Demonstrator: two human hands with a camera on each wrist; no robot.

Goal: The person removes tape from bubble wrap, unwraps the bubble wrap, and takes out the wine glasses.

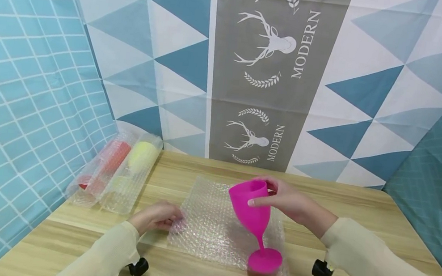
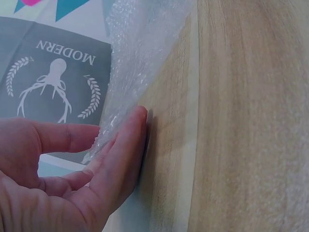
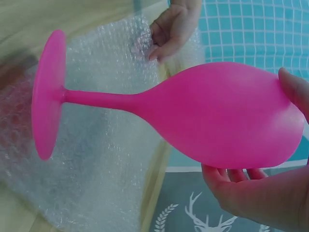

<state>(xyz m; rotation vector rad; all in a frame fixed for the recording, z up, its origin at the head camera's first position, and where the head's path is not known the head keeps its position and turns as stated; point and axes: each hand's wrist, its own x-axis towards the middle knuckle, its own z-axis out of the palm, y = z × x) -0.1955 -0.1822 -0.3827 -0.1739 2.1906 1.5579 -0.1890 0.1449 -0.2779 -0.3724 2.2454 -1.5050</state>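
My right hand (image 1: 285, 201) grips a bright pink wine glass (image 1: 254, 209) around its bowl. The glass leans, with its rim up to the left and its round foot low to the right, over a sheet of bubble wrap (image 1: 211, 227). In the right wrist view, the thumb (image 3: 294, 89) presses one side of the bowl and fingers curl under the other. At the left edge of the sheet, my left hand (image 1: 159, 216) pinches the bubble wrap (image 2: 140, 53) between thumb and fingers, as the left wrist view shows.
Two bubble-wrapped bundles lie at the back left of the wooden table (image 1: 342, 213): one with red contents (image 1: 115, 158), the other yellow (image 1: 141, 156). A patterned cloth (image 1: 172, 61) hangs behind the table, and a blue checked cloth (image 1: 19, 90) hangs at the left.
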